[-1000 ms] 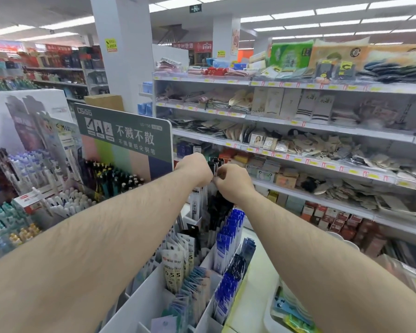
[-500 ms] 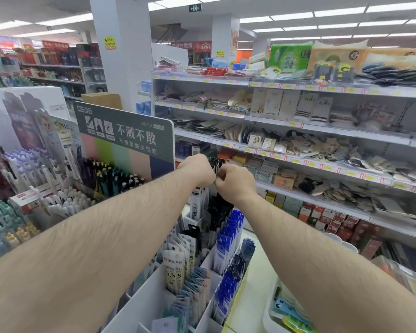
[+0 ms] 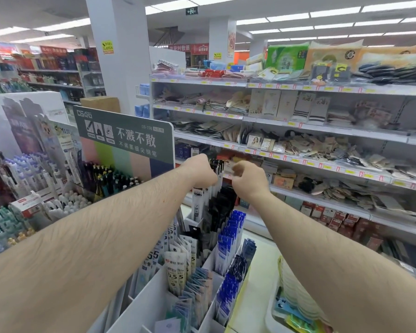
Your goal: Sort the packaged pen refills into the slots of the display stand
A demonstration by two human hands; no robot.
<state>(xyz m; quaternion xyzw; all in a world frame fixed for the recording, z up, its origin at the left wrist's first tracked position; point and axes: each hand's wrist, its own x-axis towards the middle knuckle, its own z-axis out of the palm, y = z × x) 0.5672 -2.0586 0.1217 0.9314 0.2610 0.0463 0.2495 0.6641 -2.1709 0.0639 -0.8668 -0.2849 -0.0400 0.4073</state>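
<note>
Hands: two, both bare, reaching out over the top of the stand
Left hand (image 3: pixel 200 171): fingers curled round a bunch of long black-topped pen refill packets (image 3: pixel 216 167), held upright above the rear slots; how many packets are in the bunch is not countable
Right hand (image 3: pixel 248 177): just beside the bunch, apart from it, fingers loosely curled and holding nothing, blurred
Display stand: one white tiered cardboard display stand (image 3: pixel 151 301) with slots stepping upward, below both forearms
Slots' contents: blue-packaged refills (image 3: pixel 228 236) in the right column, white 0.5 refill packets (image 3: pixel 175 267) in the middle, black packets (image 3: pixel 222 207) near the top
Sign: one dark green pen advertisement board (image 3: pixel 124 138) to the left
Shelves: four white store shelves (image 3: pixel 298 127) of socks and small goods behind
</note>
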